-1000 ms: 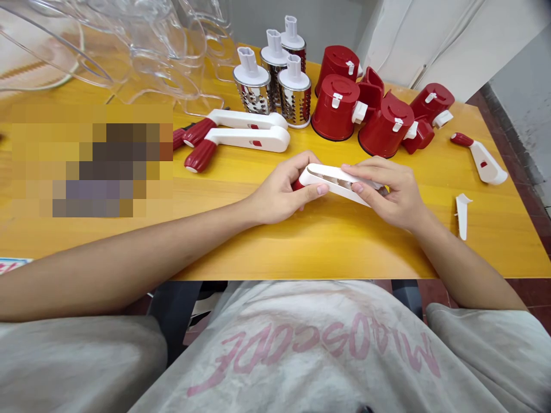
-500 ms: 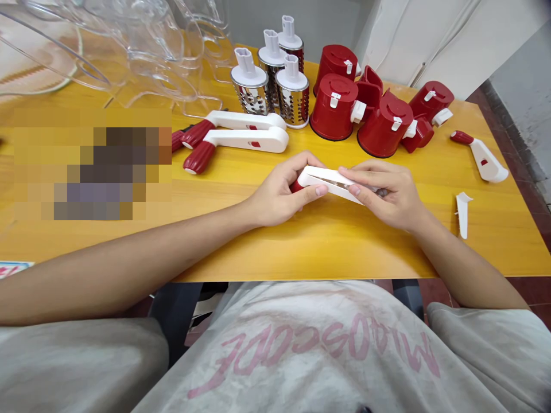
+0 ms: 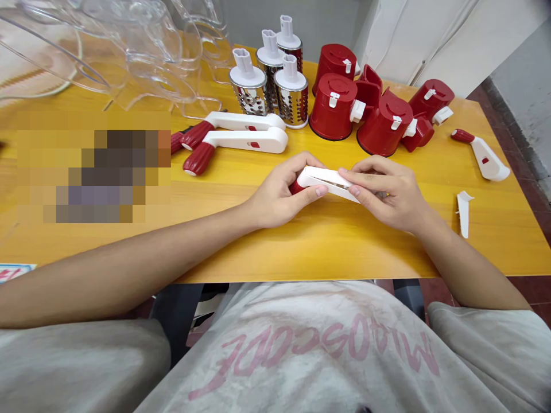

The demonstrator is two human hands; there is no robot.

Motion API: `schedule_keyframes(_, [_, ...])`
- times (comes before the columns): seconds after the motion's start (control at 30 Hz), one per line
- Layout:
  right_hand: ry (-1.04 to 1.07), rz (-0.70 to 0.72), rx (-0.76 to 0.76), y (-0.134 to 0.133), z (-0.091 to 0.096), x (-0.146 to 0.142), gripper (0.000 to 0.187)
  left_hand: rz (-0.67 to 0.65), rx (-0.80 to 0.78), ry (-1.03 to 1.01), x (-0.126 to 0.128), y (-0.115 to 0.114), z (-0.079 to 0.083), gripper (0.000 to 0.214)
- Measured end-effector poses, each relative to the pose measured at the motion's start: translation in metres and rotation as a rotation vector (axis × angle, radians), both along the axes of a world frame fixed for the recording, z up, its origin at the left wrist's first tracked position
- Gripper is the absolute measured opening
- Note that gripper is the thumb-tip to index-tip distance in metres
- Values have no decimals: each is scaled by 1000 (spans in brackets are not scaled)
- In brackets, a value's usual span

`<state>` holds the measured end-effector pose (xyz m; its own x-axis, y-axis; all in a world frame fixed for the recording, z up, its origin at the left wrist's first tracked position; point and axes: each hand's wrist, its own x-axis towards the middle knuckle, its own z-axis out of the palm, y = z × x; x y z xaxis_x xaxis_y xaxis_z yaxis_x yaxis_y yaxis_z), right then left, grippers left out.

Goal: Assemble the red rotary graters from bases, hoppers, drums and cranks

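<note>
A white crank handle point(image 3: 340, 191) with a red grip is held between both hands above the table. My left hand point(image 3: 282, 192) is wrapped round its red-grip end, the thumb pressed along the near side. With thumb and fingers, my right hand point(image 3: 390, 192) pinches the other end. Along the handle's side a narrow gap shows between a white cover strip and the body. The far tip is hidden by my right fingers. To the right lie a loose white cover piece point(image 3: 463, 213) and another crank handle point(image 3: 486, 159) with a red grip.
Several crank handles point(image 3: 247, 139) lie left of centre. Behind them stand metal grater drums point(image 3: 291, 97) with white stems. Red grater bases point(image 3: 333, 109) stand at the back right, and clear plastic housings point(image 3: 159, 51) at the back left. Part of the left side is pixelated.
The gap along the handle's side looks slightly narrower near my right hand, and the grey bit by the right fingers is less visible. Both hands keep nearly the same place.
</note>
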<state>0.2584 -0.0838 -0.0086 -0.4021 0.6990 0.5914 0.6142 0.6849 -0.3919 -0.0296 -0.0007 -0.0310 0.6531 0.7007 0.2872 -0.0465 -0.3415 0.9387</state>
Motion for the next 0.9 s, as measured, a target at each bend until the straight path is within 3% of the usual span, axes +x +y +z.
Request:
schedule_keyframes(0.4, [-138, 16, -68, -1, 5, 10, 38, 36, 178, 100, 0, 2, -3, 52])
schedule_keyframes(0.7, [-109, 44, -165, 1, -4, 7, 40, 48, 185, 294, -1, 3, 13, 62])
schedule_keyframes(0.8, [-110, 60, -147, 0, -5, 4, 41, 47, 129, 353, 1, 2, 16, 77])
schedule_keyframes(0.9, [-117, 59, -124, -2, -7, -1, 40, 67, 34, 389, 3, 1, 19, 68])
